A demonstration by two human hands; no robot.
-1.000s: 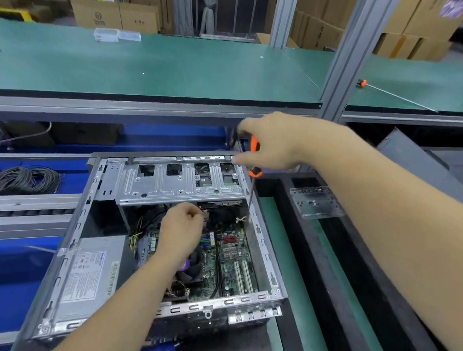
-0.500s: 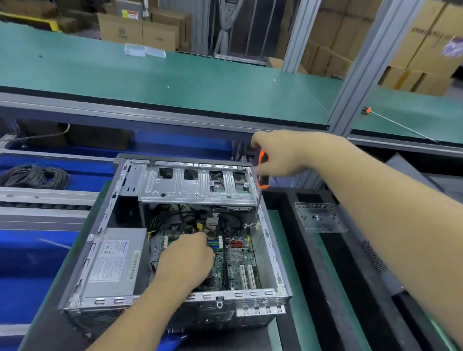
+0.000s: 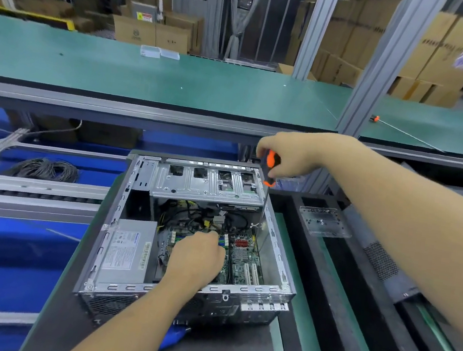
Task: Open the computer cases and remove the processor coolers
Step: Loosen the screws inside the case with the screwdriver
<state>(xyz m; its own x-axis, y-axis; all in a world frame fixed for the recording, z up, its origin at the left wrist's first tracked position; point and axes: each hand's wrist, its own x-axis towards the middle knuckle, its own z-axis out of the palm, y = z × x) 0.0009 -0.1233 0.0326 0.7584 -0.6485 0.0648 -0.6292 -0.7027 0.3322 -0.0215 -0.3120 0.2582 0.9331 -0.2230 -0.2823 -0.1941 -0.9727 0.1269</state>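
Our right hand (image 3: 291, 156) grips an orange-and-black-handled screwdriver (image 3: 270, 168) above the open grey metal computer case (image 3: 275, 239); our left hand (image 3: 197, 255) reaches inside, grip unclear.

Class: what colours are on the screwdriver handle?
Orange and black, on the screwdriver handle in the head view.

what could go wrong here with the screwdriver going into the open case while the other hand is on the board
The orange-handled screwdriver, gripped by the right hand, runs its long shaft down past the drive cage; a slip could scratch the green motherboard. The left hand hides what it touches and sits near loose black cables that might snag.
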